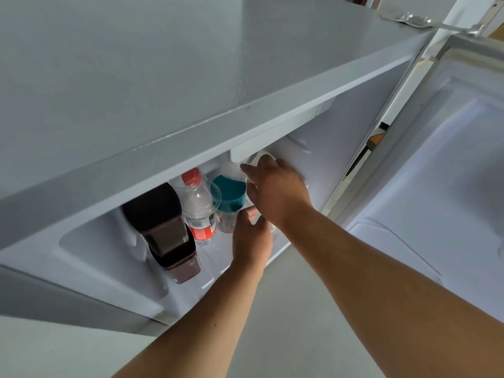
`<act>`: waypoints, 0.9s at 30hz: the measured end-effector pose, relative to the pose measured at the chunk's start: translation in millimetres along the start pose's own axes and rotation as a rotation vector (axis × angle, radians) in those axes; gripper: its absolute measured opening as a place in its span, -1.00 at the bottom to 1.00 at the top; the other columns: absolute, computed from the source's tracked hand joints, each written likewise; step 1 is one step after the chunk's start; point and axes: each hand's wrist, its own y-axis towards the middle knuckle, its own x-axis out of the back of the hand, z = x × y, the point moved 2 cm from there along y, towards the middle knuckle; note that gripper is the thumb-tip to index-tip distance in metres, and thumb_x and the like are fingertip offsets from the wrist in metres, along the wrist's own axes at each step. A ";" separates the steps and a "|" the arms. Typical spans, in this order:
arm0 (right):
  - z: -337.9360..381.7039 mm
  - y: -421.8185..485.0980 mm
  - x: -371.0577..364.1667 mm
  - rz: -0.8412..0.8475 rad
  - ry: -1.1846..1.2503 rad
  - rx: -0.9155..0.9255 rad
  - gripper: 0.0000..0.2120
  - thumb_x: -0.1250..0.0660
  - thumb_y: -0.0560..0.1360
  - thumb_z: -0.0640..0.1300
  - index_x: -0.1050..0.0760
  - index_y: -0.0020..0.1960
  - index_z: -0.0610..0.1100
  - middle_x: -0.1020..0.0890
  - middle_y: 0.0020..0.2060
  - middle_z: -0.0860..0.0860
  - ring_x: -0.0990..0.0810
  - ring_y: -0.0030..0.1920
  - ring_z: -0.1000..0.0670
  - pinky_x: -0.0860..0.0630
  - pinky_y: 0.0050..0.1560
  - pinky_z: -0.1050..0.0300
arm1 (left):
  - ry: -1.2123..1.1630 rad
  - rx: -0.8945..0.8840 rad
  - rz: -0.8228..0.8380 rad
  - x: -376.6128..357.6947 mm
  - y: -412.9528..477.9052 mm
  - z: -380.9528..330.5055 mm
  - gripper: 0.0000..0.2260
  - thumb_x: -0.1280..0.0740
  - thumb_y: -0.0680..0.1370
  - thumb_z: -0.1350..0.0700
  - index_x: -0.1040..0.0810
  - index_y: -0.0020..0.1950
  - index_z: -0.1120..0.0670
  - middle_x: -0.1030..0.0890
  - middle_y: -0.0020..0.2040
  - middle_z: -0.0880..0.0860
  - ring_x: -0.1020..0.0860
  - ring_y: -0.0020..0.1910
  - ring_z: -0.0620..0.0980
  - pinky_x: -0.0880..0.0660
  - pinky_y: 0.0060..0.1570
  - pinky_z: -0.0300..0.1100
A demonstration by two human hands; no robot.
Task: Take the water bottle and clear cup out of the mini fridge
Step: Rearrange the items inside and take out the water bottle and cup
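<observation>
The mini fridge stands open below me. On its floor stands a water bottle with a red cap and red label. Right of the bottle is a clear cup, tilted over a teal-lidded clear jar. My right hand reaches in from the right, its fingers wrapped on the cup's side. My left hand is lower, just right of the jar, thumb up near the jar's body and holding nothing that I can see. Its other fingers are hidden.
Two dark brown lidded containers fill the fridge's left side, next to the bottle. The fridge's grey top overhangs the opening. The white door stands swung open at right. Pale floor lies below.
</observation>
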 end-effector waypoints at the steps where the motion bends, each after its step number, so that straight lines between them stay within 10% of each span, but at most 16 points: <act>1: 1.2 -2.7 0.3 -0.011 -0.014 0.027 -0.59 -0.34 0.58 -0.08 -0.56 0.42 0.04 -0.62 0.09 -0.10 -0.59 0.02 -0.19 -0.59 -0.02 -0.03 | 0.018 0.016 -0.033 4.1 -2.4 3.6 -0.65 -0.34 0.61 0.02 -0.53 0.37 0.11 -0.62 0.35 0.08 -0.59 0.29 0.08 -0.52 0.31 0.02; 14: 8.0 -24.1 -22.3 0.187 0.315 -0.050 -0.37 -0.48 0.50 0.10 -0.32 0.50 0.20 -0.19 0.59 -0.04 -0.57 0.29 -0.19 -0.60 0.26 -0.04 | -0.131 0.034 -0.207 31.5 -8.6 20.2 -0.37 -0.37 0.62 0.04 -0.21 0.65 0.00 -0.49 0.52 0.08 -0.55 0.40 0.13 -0.50 0.37 0.17; 27: 26.1 -10.5 -46.2 0.037 0.589 -0.183 -0.41 -0.64 0.31 0.03 -0.32 0.14 0.07 -0.31 0.37 0.02 -0.51 0.00 -0.02 -0.60 -0.05 0.10 | -0.107 -0.053 -0.175 29.5 -2.4 19.0 -0.33 -0.44 0.60 0.00 -0.23 0.64 0.06 -0.52 0.50 0.12 -0.52 0.45 0.11 -0.47 0.33 -0.06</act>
